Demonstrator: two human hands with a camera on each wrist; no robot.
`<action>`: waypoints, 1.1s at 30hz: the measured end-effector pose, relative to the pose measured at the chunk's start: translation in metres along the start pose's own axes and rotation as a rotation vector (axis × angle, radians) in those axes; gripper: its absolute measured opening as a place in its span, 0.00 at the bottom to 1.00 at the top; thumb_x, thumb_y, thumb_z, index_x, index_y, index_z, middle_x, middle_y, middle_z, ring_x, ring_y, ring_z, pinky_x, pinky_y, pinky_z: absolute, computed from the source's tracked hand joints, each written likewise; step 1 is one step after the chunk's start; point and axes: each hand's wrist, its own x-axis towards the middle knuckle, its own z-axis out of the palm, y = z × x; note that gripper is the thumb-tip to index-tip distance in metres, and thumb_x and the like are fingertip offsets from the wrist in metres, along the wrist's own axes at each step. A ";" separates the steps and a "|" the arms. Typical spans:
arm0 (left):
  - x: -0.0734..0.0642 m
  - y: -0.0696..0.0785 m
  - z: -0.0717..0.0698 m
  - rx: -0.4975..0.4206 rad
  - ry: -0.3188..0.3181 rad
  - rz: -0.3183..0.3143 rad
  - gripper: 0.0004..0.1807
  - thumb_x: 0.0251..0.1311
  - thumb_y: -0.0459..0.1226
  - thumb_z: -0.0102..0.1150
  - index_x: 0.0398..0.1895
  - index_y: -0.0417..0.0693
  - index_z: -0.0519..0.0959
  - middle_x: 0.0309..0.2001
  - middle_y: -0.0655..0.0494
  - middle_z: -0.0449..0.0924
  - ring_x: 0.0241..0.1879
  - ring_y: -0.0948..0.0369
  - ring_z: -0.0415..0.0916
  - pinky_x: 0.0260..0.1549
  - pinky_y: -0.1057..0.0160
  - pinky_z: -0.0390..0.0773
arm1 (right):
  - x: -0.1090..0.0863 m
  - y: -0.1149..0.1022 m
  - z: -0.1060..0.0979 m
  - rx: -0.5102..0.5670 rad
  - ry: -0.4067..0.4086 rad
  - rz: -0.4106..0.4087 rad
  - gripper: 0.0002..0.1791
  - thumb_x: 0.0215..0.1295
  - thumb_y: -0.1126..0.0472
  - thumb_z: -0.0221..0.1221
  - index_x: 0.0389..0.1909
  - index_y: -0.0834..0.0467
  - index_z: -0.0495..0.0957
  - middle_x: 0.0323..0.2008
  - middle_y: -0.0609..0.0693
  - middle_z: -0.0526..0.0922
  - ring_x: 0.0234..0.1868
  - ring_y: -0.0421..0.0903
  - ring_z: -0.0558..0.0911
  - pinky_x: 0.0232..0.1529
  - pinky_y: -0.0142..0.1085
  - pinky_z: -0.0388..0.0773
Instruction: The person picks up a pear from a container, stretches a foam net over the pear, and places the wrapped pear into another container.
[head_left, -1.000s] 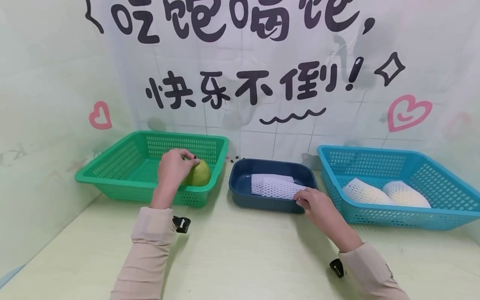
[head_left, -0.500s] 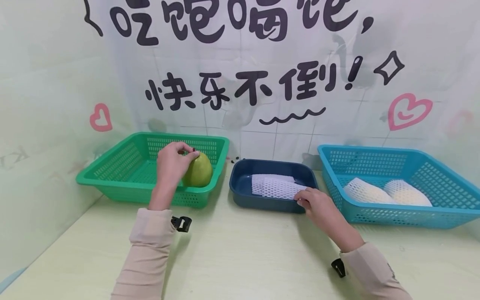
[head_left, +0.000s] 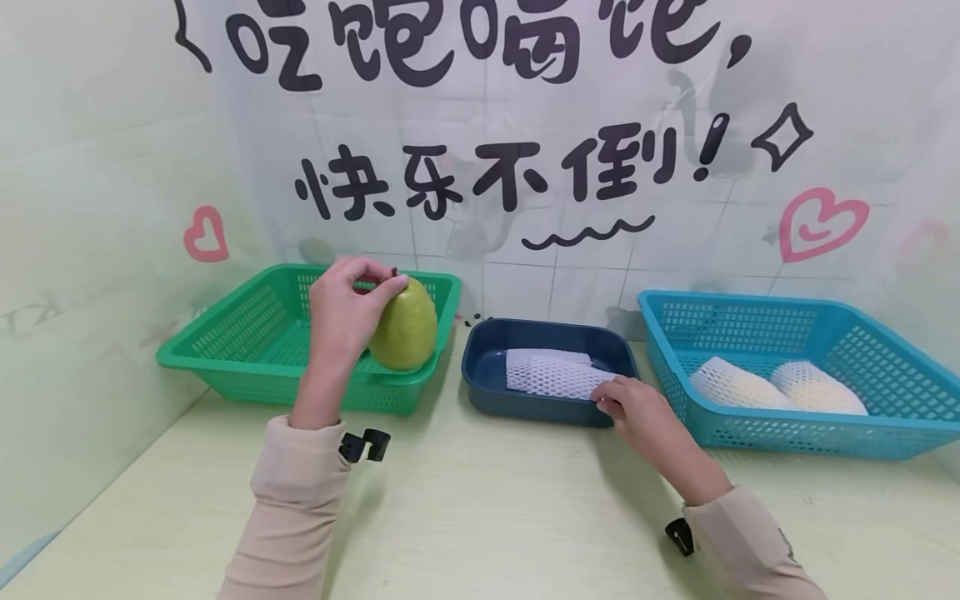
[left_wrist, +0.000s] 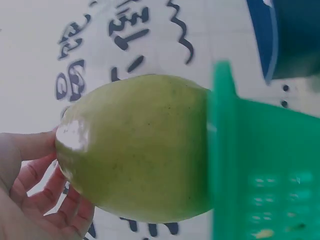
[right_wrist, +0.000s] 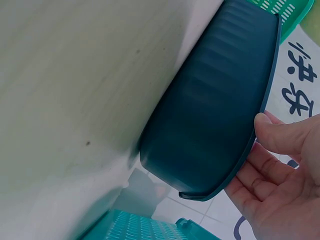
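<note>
A green pear (head_left: 405, 325) with a dark stem hangs upright from my left hand (head_left: 347, 304), which grips it around its top. In the head view its lower end overlaps the front right rim of the green basket (head_left: 300, 371). The left wrist view shows the thumb and fingers at the pear's narrow end (left_wrist: 140, 150). My right hand (head_left: 637, 417) is at the front right rim of the dark blue tray (head_left: 525, 406), fingertips pinching the end of a white foam net sleeve (head_left: 562, 377). In the right wrist view the thumb (right_wrist: 272, 132) overlaps the tray's rim, the sleeve hidden.
At the right stands a blue basket (head_left: 825, 433) holding two pale fruits in white foam nets (head_left: 738, 385). Behind the containers rises a wall sheet (head_left: 517, 275) with black lettering. The pale table (head_left: 480, 508) runs in front.
My left hand has lifted the pear up from inside the green basket toward its front right rim, and slightly nearer. The right hand stays at the tray.
</note>
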 end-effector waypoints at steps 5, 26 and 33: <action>-0.008 0.019 -0.001 -0.080 -0.099 -0.015 0.10 0.53 0.39 0.66 0.31 0.40 0.81 0.40 0.53 0.78 0.39 0.63 0.75 0.38 0.67 0.78 | 0.000 0.001 0.001 -0.001 0.005 -0.004 0.07 0.57 0.73 0.59 0.33 0.60 0.81 0.31 0.52 0.81 0.36 0.50 0.80 0.40 0.43 0.78; -0.046 0.048 0.043 -0.017 -0.745 0.104 0.07 0.49 0.39 0.69 0.22 0.50 0.79 0.30 0.59 0.80 0.35 0.62 0.74 0.36 0.65 0.73 | 0.000 0.001 0.003 -0.014 0.014 -0.006 0.07 0.56 0.74 0.59 0.33 0.61 0.81 0.31 0.52 0.82 0.36 0.49 0.80 0.40 0.43 0.79; -0.058 0.048 0.062 0.059 -0.846 0.190 0.09 0.48 0.40 0.69 0.20 0.50 0.78 0.27 0.61 0.79 0.31 0.66 0.74 0.32 0.68 0.73 | 0.000 0.000 0.002 -0.014 0.016 -0.001 0.07 0.56 0.74 0.59 0.32 0.60 0.81 0.31 0.52 0.82 0.36 0.49 0.80 0.40 0.43 0.79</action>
